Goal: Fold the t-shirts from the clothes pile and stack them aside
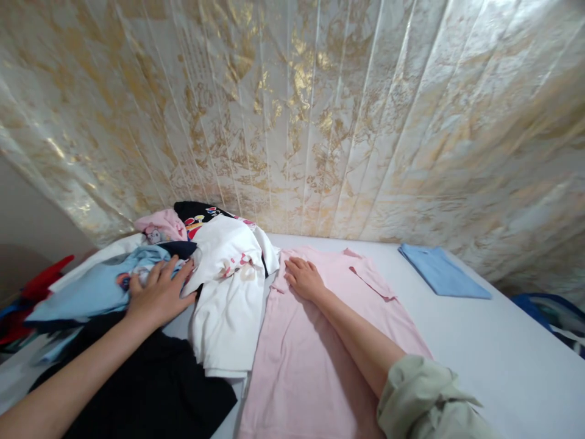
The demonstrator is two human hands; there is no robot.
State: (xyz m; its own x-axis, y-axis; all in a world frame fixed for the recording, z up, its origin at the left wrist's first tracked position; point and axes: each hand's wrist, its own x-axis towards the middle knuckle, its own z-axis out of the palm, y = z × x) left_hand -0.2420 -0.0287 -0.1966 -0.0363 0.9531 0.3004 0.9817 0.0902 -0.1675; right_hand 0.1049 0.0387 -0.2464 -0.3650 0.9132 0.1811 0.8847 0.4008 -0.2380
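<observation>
A pale pink T-shirt [292, 360] lies spread on the white table, its neckline toward the back. My right hand [304, 279] rests flat on its upper left part, fingers together and extended. My left hand [158, 294] is spread over the heap of clothes, between a light blue printed garment [98, 286] and a white T-shirt with a red print [223, 323]. Its fingertips touch the cloth there; nothing is visibly gripped. Below my left forearm lies a black garment [159, 384].
A folded blue garment [443, 271] lies at the table's [493, 360] back right. Pink [164, 225] and black printed [196, 213] clothes top the heap at the back left. Red cloth [43, 283] hangs at the left edge. A gold-patterned curtain [292, 122] closes off the back.
</observation>
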